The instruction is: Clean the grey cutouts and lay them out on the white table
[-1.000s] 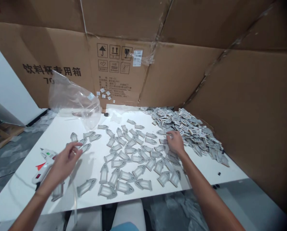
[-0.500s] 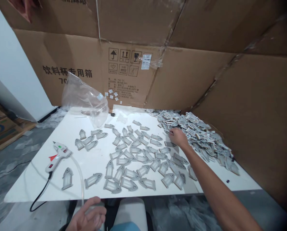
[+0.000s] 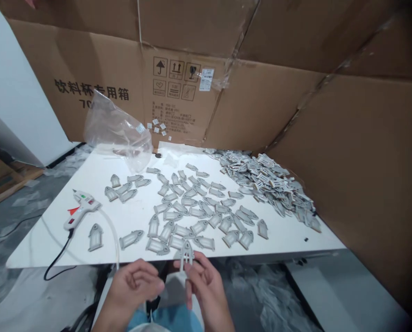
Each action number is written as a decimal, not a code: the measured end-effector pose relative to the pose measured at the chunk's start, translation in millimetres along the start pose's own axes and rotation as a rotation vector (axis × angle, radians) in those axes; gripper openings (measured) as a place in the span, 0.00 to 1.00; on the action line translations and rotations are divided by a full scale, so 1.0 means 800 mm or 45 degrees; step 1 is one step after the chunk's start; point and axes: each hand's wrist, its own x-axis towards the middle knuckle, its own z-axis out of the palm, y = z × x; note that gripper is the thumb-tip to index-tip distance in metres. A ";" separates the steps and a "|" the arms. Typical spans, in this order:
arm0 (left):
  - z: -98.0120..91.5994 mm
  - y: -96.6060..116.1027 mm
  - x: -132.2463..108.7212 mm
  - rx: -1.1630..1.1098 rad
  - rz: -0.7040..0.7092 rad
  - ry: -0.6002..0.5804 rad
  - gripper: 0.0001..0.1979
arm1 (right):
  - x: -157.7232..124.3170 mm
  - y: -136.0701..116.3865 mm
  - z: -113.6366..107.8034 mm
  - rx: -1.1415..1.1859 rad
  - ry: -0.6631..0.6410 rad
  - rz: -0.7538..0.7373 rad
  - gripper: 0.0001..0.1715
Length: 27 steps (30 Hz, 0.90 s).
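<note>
At the table's front edge my right hand (image 3: 204, 281) pinches a small grey arch-shaped piece (image 3: 187, 252) with slots, its pointed end upward. Just to its left is my left hand (image 3: 134, 281), fingers curled; whatever it may hold is too small or hidden to make out. Many similar grey pieces (image 3: 199, 226) lie spread singly over the middle of the white table (image 3: 63, 251). A large heap of slotted grey pieces (image 3: 278, 184) covers the table's right back side.
A white glue gun (image 3: 81, 211) with a black cord rests at the table's left. Behind it a clear plastic bag (image 3: 117, 129) leans against a tall cardboard wall (image 3: 261, 101). Small white labels (image 3: 156, 130) are stuck on the cardboard.
My right hand has come back from the heap to the front edge with a slotted piece. My left hand has moved slightly up and right. The view has shifted a little.
</note>
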 end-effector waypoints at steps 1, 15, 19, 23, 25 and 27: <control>0.002 0.007 0.001 0.041 0.018 0.020 0.27 | -0.009 0.011 0.007 0.028 -0.049 0.038 0.34; -0.020 0.005 -0.046 0.854 1.329 0.023 0.15 | -0.041 0.052 0.036 0.048 -0.273 0.148 0.34; -0.043 -0.005 -0.052 1.084 1.508 -0.273 0.30 | -0.046 0.044 0.039 0.061 -0.275 0.164 0.33; -0.058 -0.006 -0.055 1.284 1.474 -0.372 0.33 | -0.050 0.043 0.037 0.130 -0.233 0.218 0.32; -0.060 -0.001 -0.056 1.300 1.419 -0.453 0.32 | -0.050 0.047 0.036 0.139 -0.196 0.219 0.32; -0.058 0.006 -0.057 1.258 1.345 -0.514 0.30 | -0.050 0.050 0.036 0.137 -0.171 0.226 0.32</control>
